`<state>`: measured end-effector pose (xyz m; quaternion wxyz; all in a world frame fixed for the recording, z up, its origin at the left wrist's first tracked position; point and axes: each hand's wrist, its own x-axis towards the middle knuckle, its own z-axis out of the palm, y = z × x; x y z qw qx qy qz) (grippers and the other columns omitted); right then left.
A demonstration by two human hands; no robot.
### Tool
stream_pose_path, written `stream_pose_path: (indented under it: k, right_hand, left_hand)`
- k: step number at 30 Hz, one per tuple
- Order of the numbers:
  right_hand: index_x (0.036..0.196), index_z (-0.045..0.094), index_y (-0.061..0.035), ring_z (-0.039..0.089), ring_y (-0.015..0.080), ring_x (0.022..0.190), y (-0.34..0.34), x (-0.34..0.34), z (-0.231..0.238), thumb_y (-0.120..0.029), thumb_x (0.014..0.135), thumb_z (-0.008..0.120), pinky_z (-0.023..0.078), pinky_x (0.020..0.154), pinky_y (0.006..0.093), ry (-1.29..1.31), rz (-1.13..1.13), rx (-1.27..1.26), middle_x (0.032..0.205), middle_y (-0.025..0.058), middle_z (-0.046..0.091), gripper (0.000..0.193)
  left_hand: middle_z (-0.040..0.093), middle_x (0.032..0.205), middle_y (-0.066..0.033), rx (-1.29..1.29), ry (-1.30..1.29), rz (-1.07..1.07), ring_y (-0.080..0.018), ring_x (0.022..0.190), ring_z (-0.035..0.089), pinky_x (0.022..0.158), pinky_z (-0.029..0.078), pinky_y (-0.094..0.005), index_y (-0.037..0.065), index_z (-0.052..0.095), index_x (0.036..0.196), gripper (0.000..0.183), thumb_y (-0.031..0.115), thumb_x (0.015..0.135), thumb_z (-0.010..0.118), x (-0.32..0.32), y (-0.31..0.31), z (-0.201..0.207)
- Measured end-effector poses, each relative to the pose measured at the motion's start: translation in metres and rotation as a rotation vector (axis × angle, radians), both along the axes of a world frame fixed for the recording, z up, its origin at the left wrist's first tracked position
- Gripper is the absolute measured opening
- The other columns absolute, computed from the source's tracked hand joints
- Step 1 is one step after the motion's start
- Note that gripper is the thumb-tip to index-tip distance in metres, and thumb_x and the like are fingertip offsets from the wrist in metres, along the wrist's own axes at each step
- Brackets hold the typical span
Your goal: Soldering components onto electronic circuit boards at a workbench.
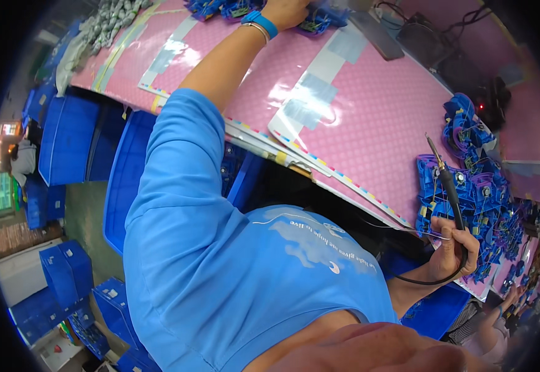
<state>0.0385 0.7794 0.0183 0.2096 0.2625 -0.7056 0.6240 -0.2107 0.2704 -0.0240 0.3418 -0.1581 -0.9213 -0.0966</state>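
My right hand (451, 251) is closed around a soldering iron (451, 192), its metal tip pointing up and away over the pink table. A thin solder wire (400, 229) passes between the thumb and fingers of that same hand. My left arm stretches across the table to its far side, with a blue band on the wrist. There my left hand (284, 12) is at a bunch of blue parts with wires (313, 23); the picture's upper edge cuts off its fingers, so their grip is hidden. More blue parts with purple wires (484, 186) are piled beside the iron.
The pink patterned table (369, 130) has taped sheets on it. A dark flat device (376, 37) and black cables lie at the far side. Blue bins (71, 139) stand to the left and below the table edge. Another person (490, 328) sits at the lower right.
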Motion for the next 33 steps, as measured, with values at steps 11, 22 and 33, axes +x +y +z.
stream_pose_path:
  k: [11, 22, 33]
  right_hand:
    - [0.099, 0.063, 0.0028, 0.073, 0.0301, 0.074, 0.017, -0.009, -0.018, 0.008, 0.087, 0.071, 0.063, 0.067, 0.0398, -0.034, -0.043, -0.054, 0.085, 0.0258, 0.072, 0.016]
    - [0.099, 0.062, 0.0017, 0.073, 0.0306, 0.074, 0.009, -0.004, -0.015, 0.007, 0.086, 0.074, 0.062, 0.067, 0.0395, -0.038, -0.06, -0.029, 0.083, 0.0264, 0.072, 0.019]
    - [0.098, 0.062, 0.0026, 0.073, 0.0278, 0.073, 0.014, 0.007, -0.012, 0.005, 0.088, 0.072, 0.063, 0.068, 0.0385, -0.03, -0.088, -0.014, 0.082, 0.0227, 0.072, 0.014]
  left_hand:
    - [0.07, 0.103, -0.0142, -0.119, -0.284, -0.032, -0.037, 0.098, 0.067, 0.086, 0.055, -0.0463, 0.015, 0.077, 0.102, 0.021, 0.017, 0.085, 0.066, 0.009, 0.04, -0.009]
    - [0.066, 0.092, -0.0142, -0.148, -0.18, -0.21, -0.0309, 0.089, 0.066, 0.08, 0.055, -0.0415, 0.005, 0.076, 0.093, 0.015, 0.002, 0.08, 0.069, 0.055, 0.061, 0.029]
    - [0.073, 0.092, -0.0117, -0.129, -0.417, -0.401, -0.0325, 0.09, 0.069, 0.081, 0.054, -0.0431, 0.011, 0.076, 0.094, 0.018, 0.022, 0.08, 0.072, 0.007, 0.044, 0.004]
